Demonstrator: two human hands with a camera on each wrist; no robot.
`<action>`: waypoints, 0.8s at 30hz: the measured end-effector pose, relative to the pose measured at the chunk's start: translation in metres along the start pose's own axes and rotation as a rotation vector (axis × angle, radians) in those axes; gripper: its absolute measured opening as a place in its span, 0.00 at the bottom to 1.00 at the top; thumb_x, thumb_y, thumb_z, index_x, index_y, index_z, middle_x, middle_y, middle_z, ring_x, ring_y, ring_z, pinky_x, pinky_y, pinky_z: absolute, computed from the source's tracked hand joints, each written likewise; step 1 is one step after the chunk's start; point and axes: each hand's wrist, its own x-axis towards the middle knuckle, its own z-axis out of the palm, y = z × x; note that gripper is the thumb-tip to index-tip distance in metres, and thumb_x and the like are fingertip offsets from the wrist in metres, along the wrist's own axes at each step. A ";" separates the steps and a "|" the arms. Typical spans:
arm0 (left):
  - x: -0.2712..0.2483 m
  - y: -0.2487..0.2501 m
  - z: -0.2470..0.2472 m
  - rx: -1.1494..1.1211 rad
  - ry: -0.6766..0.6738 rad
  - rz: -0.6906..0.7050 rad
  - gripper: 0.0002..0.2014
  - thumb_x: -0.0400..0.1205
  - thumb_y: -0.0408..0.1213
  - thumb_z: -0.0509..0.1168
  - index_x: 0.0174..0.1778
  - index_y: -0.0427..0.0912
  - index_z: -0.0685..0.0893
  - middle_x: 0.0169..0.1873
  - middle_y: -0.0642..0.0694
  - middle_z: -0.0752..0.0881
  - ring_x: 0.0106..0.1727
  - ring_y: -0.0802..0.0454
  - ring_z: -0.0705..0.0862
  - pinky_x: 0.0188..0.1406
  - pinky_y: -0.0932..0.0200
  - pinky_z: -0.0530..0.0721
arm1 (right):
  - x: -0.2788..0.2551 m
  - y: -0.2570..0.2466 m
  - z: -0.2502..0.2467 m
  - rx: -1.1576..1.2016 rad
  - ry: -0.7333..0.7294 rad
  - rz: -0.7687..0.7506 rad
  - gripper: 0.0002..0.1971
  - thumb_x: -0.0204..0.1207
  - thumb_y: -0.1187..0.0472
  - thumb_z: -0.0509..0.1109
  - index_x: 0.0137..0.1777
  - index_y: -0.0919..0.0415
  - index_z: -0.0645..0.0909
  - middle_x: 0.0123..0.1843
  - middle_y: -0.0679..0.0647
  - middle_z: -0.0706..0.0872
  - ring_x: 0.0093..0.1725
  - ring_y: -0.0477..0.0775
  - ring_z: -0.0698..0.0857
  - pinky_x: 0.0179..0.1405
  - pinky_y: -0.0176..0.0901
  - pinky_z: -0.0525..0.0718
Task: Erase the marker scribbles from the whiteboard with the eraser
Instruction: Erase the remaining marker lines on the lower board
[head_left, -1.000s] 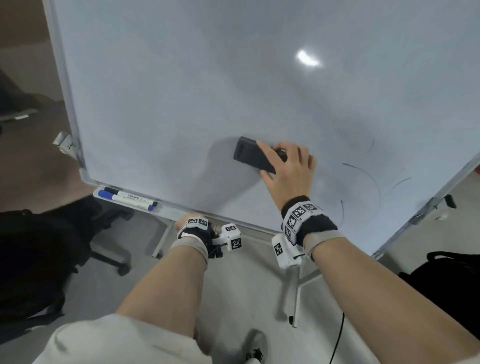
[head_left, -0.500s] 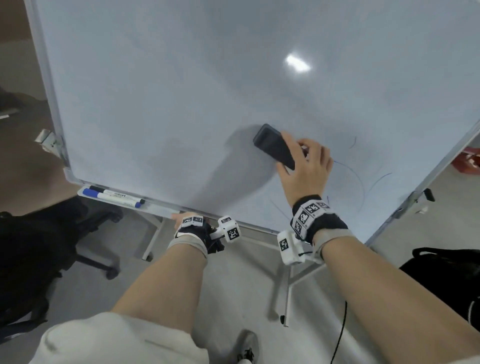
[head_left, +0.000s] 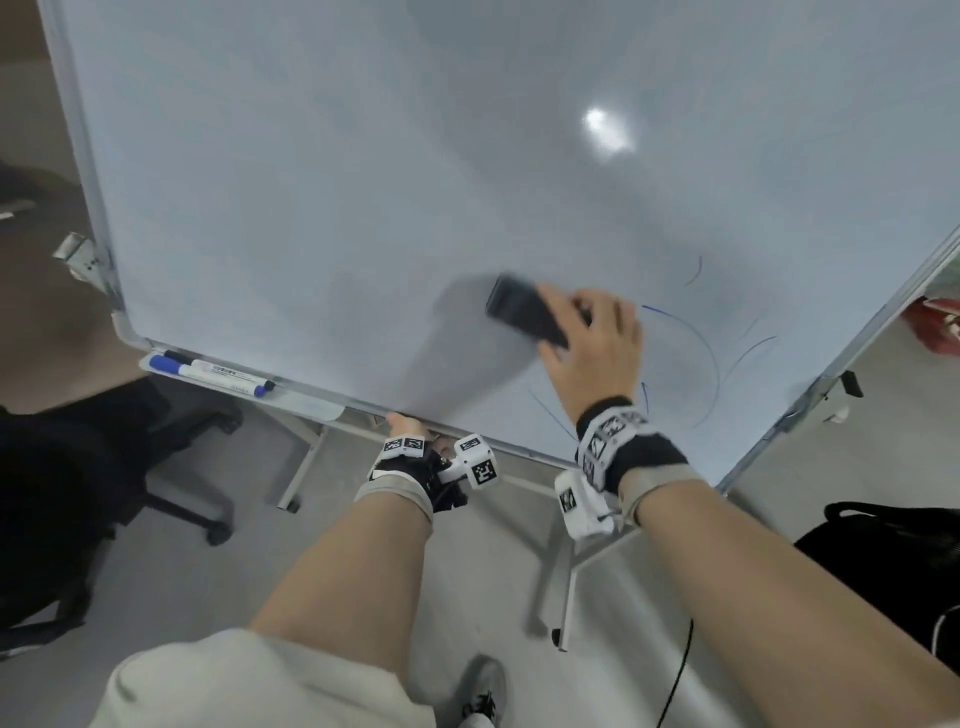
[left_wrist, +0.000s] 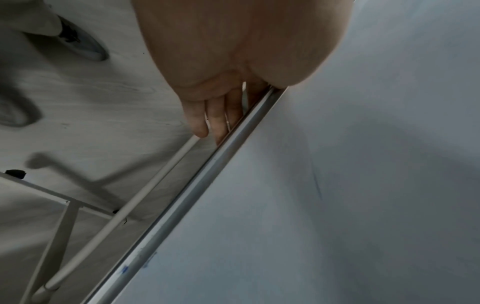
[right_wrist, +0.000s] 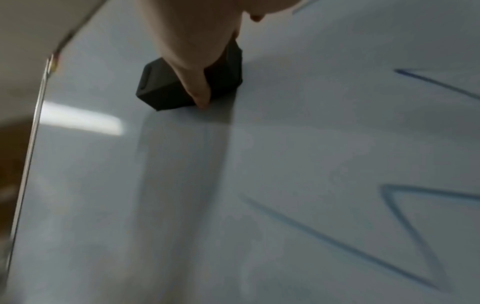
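Observation:
The whiteboard (head_left: 363, 182) stands tilted on its stand. Blue marker scribbles (head_left: 709, 354) remain in its lower right part. My right hand (head_left: 592, 348) grips the black eraser (head_left: 524, 317) and holds it flat on the board, just left of those arcs. In the right wrist view the thumb (right_wrist: 197, 86) lies across the eraser (right_wrist: 166, 90), with blue lines (right_wrist: 337, 242) lower right. My left hand (head_left: 402, 423) holds the board's bottom edge (left_wrist: 197, 197). Its fingers (left_wrist: 218, 119) reach behind the frame.
Two markers (head_left: 218, 373) lie on the ledge at the board's lower left. A black office chair (head_left: 156, 467) stands left of the stand's legs (head_left: 563, 571). A black bag (head_left: 883, 561) sits on the floor at right. My shoe (head_left: 483, 691) is below.
My right hand slid the eraser rightward across the board, closer to the blue arcs, and it is blurred with motion now. The left hand has stayed on the bottom edge.

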 end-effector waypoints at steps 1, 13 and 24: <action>-0.002 -0.001 0.000 0.021 0.008 -0.011 0.30 0.89 0.56 0.42 0.48 0.33 0.80 0.31 0.36 0.85 0.39 0.43 0.83 0.39 0.57 0.84 | 0.019 0.001 -0.009 0.019 0.089 0.055 0.32 0.66 0.55 0.76 0.73 0.40 0.78 0.59 0.53 0.80 0.56 0.62 0.76 0.54 0.52 0.73; 0.031 0.003 -0.012 -0.055 -0.037 -0.038 0.34 0.86 0.62 0.44 0.42 0.33 0.80 0.17 0.35 0.86 0.39 0.42 0.84 0.42 0.52 0.82 | -0.059 -0.021 0.056 0.019 -0.409 -0.367 0.35 0.57 0.51 0.86 0.67 0.40 0.83 0.54 0.52 0.81 0.53 0.58 0.73 0.49 0.51 0.70; 0.107 -0.024 -0.004 -0.009 0.011 -0.006 0.42 0.73 0.68 0.41 0.58 0.37 0.84 0.50 0.32 0.89 0.54 0.33 0.88 0.66 0.33 0.81 | -0.017 -0.005 0.006 -0.042 -0.094 -0.111 0.34 0.64 0.55 0.77 0.73 0.42 0.79 0.59 0.53 0.81 0.57 0.60 0.73 0.53 0.53 0.70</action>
